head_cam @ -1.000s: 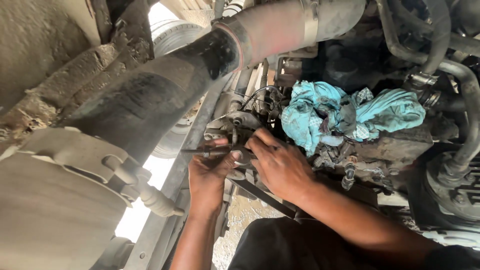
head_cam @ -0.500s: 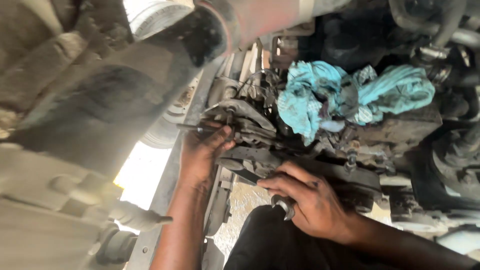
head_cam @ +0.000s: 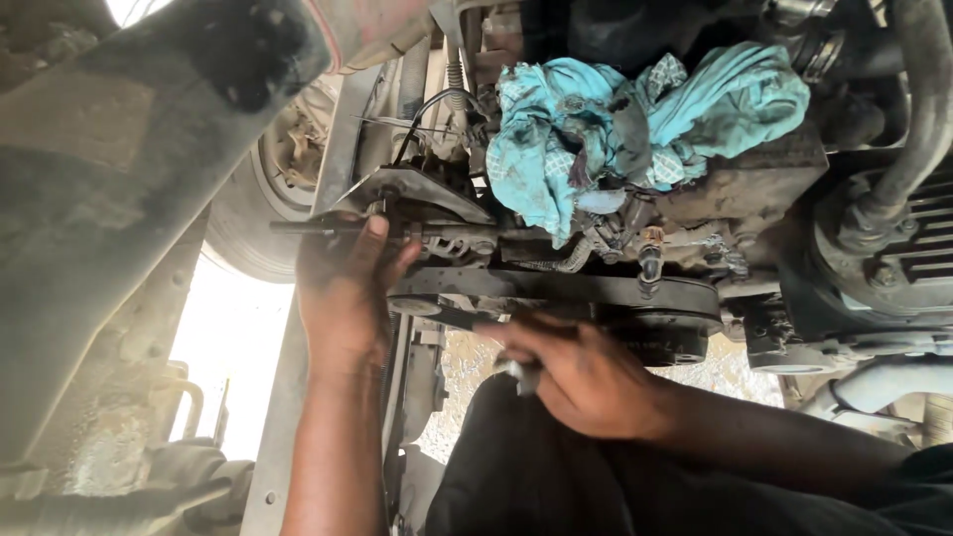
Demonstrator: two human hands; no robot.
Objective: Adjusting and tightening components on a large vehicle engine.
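Rod [head_cam: 328, 226] pinched in your left hand [head_cam: 342, 293] at 10 o'clock | right hand [head_cam: 586, 377] closed round small metal tool [head_cam: 518, 372] | teal rag [head_cam: 635, 119] at 1 o'clock

hands [head_cam: 347, 288]: bare, no gloves | forearms: sleeveless | clothing: black (possibly trousers)

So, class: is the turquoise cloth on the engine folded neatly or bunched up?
Bunched up. The turquoise cloth lies crumpled in uneven, stained folds atop the engine parts.
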